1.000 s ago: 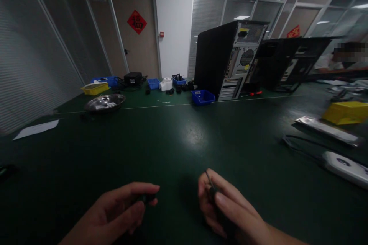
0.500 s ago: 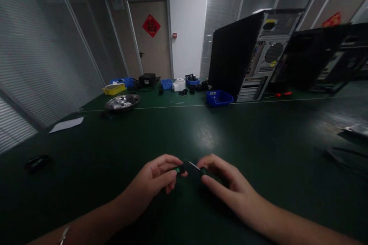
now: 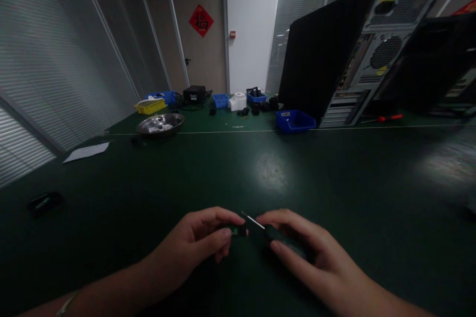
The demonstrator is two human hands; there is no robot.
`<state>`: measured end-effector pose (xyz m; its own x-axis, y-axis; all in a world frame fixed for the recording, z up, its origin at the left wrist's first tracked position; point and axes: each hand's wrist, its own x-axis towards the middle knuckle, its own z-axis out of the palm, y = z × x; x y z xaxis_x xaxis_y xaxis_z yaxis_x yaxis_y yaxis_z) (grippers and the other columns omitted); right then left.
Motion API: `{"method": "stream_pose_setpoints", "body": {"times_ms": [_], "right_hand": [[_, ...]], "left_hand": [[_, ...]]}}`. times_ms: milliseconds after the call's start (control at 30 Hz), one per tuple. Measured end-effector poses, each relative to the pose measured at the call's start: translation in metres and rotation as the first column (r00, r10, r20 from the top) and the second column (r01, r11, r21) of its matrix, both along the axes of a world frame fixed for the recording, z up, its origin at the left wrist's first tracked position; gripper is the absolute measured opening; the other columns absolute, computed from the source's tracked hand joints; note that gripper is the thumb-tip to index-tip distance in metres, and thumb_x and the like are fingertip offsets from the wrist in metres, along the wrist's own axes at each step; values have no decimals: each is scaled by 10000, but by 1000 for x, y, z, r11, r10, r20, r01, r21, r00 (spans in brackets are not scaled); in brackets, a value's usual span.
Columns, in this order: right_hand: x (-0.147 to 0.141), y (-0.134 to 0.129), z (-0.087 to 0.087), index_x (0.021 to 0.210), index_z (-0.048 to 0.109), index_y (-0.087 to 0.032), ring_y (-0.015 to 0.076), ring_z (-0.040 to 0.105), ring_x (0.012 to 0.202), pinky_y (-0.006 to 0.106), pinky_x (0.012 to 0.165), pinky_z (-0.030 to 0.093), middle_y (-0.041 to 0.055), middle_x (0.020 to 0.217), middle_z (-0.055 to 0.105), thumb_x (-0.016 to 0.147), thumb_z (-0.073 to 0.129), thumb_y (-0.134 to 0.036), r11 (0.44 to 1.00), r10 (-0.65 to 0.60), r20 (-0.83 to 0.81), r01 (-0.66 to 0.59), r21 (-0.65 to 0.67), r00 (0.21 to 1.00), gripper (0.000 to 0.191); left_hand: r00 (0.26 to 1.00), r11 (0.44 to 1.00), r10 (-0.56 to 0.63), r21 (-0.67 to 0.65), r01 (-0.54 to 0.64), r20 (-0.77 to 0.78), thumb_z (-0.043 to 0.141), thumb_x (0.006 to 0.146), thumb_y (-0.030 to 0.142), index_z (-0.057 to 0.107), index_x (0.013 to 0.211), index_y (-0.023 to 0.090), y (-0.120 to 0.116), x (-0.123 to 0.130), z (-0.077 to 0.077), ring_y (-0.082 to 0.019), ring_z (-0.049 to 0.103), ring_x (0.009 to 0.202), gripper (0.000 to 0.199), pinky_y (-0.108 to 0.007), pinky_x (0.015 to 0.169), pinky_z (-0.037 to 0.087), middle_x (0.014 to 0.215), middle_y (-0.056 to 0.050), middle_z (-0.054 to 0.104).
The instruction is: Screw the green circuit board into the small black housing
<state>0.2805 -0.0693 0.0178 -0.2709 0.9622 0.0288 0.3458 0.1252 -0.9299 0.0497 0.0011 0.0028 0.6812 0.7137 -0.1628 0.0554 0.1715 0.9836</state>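
Note:
Between the thumb and fingers of my left hand (image 3: 201,237) is a small dark part with a green face (image 3: 238,231), partly covered by the fingertips. My right hand (image 3: 316,247) is closed around the dark handle of a small screwdriver (image 3: 278,237). Its thin metal shaft points up and left toward my left fingertips. The tip appears close to the part, but I cannot tell whether it touches. Both hands are held low over the dark green table (image 3: 208,168).
A black object (image 3: 44,203) and a white paper (image 3: 86,151) lie at left. Further back are a metal bowl (image 3: 159,125), a yellow tray (image 3: 150,106), a blue bin (image 3: 295,121) and a black computer case (image 3: 327,54). A red-handled tool (image 3: 389,118) lies beside the case.
The camera view has shifted, so the background sits differently. The right hand appears slightly lower and further right, with more of the screwdriver handle visible. Both hands keep their holds.

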Motion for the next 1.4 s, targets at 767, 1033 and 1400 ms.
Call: {"method": "stream_pose_setpoints", "body": {"times_ms": [767, 1033, 1400], "right_hand": [[-3, 2, 0, 1073, 693, -296, 191, 673, 878, 241, 686, 562, 41, 1062, 696, 846, 613, -209, 982, -54, 125, 30, 188, 991, 257], [0, 1, -3, 1091, 692, -293, 204, 670, 871, 259, 695, 559, 51, 964, 695, 860, 592, -204, 985, 3, 118, -24, 169, 993, 267], [2, 3, 1, 1067, 697, -268, 191, 666, 876, 267, 727, 535, 51, 945, 683, 877, 576, -199, 990, 71, 62, -78, 119, 996, 236]], "left_hand": [[992, 990, 128, -61, -126, 19, 694, 800, 235, 707, 1034, 182, -2, 2, -1, -91, 571, 647, 240, -225, 651, 460, 729, -1, 651], [994, 992, 109, -65, -107, 23, 685, 809, 262, 723, 995, 161, -4, 2, 3, -115, 619, 671, 214, -255, 678, 494, 767, -30, 683], [993, 975, 40, -224, -14, 113, 698, 802, 213, 741, 959, 155, 0, -1, -3, -119, 645, 646, 173, -244, 643, 507, 724, -44, 708]]}}
